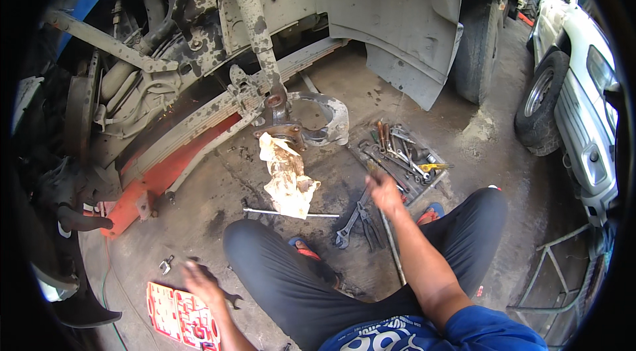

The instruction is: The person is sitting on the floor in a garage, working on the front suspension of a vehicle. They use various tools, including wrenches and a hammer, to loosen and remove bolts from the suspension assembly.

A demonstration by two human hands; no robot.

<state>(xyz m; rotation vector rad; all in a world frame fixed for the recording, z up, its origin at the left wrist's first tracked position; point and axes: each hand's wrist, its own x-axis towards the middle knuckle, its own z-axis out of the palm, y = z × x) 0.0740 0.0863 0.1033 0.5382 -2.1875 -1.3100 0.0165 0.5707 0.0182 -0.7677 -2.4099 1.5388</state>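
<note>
Nearest, the left hand (199,283) rests spread and empty on the oily concrete just beside a flat red tool case (180,314) and a dark open-ended spanner (228,298), propping the seated person. Farther right, the right hand (384,192) is blurred among dark pliers and wrenches (361,218); I cannot tell if it grips 1. Beyond, a greasy crumpled rag (288,179) lies between the knees and the grey steering knuckle (318,119) under the shock absorber (255,26), with a tray of spanners (404,155) to the right.
</note>
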